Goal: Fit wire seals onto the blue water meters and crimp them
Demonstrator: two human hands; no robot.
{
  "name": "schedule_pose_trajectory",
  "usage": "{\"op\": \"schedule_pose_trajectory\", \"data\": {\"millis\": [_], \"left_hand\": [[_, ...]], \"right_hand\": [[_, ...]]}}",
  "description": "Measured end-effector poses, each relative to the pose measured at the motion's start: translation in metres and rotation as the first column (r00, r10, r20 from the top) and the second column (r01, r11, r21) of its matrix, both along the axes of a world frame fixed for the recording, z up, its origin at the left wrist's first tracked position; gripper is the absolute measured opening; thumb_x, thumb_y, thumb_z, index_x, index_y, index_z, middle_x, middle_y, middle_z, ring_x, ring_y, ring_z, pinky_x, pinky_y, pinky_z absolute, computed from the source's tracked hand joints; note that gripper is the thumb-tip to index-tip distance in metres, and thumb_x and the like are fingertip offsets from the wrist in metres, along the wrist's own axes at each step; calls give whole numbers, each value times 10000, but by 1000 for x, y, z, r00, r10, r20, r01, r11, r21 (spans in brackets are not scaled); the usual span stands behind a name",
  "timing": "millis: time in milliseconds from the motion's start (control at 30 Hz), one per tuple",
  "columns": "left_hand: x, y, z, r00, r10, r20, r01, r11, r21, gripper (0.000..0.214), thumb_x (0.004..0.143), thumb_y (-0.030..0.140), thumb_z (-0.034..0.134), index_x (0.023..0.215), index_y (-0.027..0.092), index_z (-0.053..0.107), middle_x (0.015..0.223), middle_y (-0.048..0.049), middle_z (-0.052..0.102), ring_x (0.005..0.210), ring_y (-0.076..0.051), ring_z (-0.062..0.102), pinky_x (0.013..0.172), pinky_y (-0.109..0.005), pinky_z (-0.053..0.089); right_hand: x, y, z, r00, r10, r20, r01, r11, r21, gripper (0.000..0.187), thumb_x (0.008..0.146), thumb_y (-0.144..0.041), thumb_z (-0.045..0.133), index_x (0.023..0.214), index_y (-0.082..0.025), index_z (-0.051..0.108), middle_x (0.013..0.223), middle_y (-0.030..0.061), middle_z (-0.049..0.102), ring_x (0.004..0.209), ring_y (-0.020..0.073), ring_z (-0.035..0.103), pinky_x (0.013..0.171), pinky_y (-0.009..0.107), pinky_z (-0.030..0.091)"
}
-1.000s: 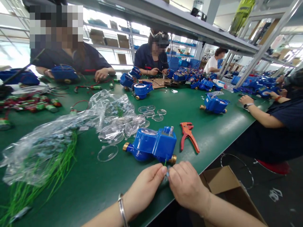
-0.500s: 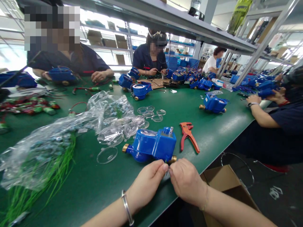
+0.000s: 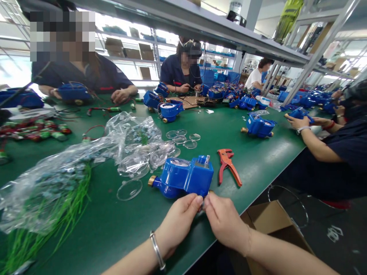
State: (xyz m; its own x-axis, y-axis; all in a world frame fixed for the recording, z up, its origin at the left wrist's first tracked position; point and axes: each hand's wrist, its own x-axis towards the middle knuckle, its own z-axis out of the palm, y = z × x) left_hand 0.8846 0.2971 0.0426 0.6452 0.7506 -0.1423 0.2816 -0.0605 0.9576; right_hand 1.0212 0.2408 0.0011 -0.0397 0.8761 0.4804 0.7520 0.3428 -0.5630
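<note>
A blue water meter (image 3: 186, 177) with brass threaded ends lies on the green table, a clear round window on its top. At its near right corner, my left hand (image 3: 180, 217) and my right hand (image 3: 228, 221) meet fingertip to fingertip. Both are closed in a pinch on a thin green wire, now almost wholly covered by the fingers. The meter's right brass end is mostly behind my right hand. Just right of the meter lie orange-red wire stripper pliers (image 3: 228, 166). Clear round covers (image 3: 129, 190) lie to its left.
A plastic bag (image 3: 69, 168) of green wires with blue-grey tags (image 3: 57, 214) spreads over the left. Another blue meter (image 3: 259, 125) stands farther right. An open cardboard box (image 3: 266, 217) is below the table edge. Co-workers handle meters across the table and at right; a shelf (image 3: 215, 23) runs overhead.
My right hand has turned slightly and its fingers are closer to my left fingertips. The green strand visible before is now covered. At right, a co-worker's hands have shifted with a blue meter.
</note>
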Motion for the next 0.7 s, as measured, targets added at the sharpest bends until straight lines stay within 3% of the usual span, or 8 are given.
{"op": "schedule_pose_trajectory", "data": {"millis": [133, 200, 267, 333, 433, 567, 700], "left_hand": [[1, -5, -5, 990, 88, 110, -65, 979, -193, 450, 834, 582, 458, 742, 144, 501, 672, 16, 478, 573, -106, 359, 527, -219, 305], [0, -5, -9, 985, 124, 123, -86, 956, -282, 475, 783, 611, 531, 731, 140, 500, 586, 49, 400, 505, -84, 263, 463, -213, 208], [-1, -3, -11, 981, 124, 147, -63, 928, -368, 482, 756, 612, 578, 702, 141, 490, 532, 73, 321, 478, -73, 185, 449, -221, 137], [-3, 1, -13, 972, 117, 206, -9, 889, -458, 459, 760, 579, 605, 685, 143, 481, 516, 81, 291, 470, -69, 143, 447, -227, 107], [-5, 5, -14, 949, 118, 294, 72, 823, -564, 414, 762, 495, 655, 652, 146, 460, 502, 92, 245, 464, -62, 108, 443, -221, 89], [-6, 8, -17, 944, 114, 309, 100, 795, -598, 395, 750, 449, 685, 639, 141, 464, 499, 90, 258, 454, -54, 113, 439, -212, 80], [-4, 8, -19, 941, 135, 311, 83, 799, -596, 393, 739, 445, 697, 642, 136, 474, 505, 85, 270, 451, -48, 135, 440, -206, 91]], "right_hand": [[-10, -3, 4, 991, -36, -126, 24, 995, -102, 338, 975, -206, 188, 798, -166, 474, 560, -37, 493, 461, 90, 449, 467, 217, 315], [-9, -6, 4, 996, -94, -7, 93, 995, -43, 259, 966, -244, 273, 861, -161, 495, 680, 11, 553, 589, 131, 506, 548, 255, 349], [-4, -7, 4, 960, -158, 229, 134, 984, 116, 187, 941, -248, 349, 928, -147, 506, 781, 59, 568, 682, 180, 500, 619, 316, 344], [4, -5, 8, 872, -168, 460, 59, 969, 241, 157, 918, -215, 375, 957, -140, 508, 785, 65, 549, 677, 197, 463, 628, 350, 316], [17, 2, 21, 738, -63, 672, -138, 960, 242, 157, 904, -191, 369, 947, -150, 514, 734, 37, 511, 644, 185, 427, 596, 351, 281], [32, 12, 37, 617, 52, 785, -343, 916, 208, 179, 913, -204, 347, 911, -151, 518, 719, 23, 491, 625, 174, 407, 561, 345, 246], [41, 20, 37, 610, 107, 785, -441, 869, 225, 180, 901, -185, 363, 820, -152, 520, 677, 19, 491, 581, 165, 380, 532, 337, 212]]}}
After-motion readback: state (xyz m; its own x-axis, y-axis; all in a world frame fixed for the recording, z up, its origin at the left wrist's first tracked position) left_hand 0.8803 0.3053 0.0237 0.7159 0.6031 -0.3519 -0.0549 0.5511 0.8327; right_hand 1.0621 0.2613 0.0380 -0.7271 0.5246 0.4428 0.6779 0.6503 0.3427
